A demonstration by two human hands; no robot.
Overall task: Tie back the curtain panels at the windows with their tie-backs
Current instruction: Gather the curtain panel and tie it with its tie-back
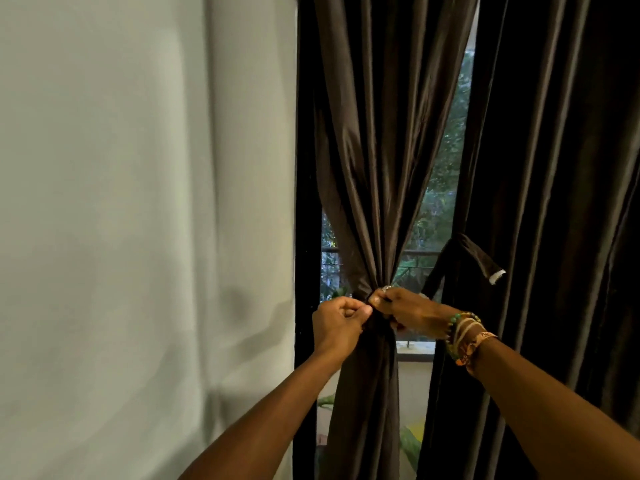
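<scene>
The right panel (554, 202) sits in its tie-back (474, 254). Left hand (341, 322) and right hand (405, 310) pinch the gathered left panel (374, 168); fastening seems unfinished.

We see a window (446, 161) by a pale wall (138, 202); a left curtain panel (374, 133) and a right curtain panel (554, 168) hang across it.

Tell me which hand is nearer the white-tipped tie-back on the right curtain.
Right. The right hand lies below and left of the tie-back, gripping the gathered left curtain; the left hand grips it farther left.
</scene>
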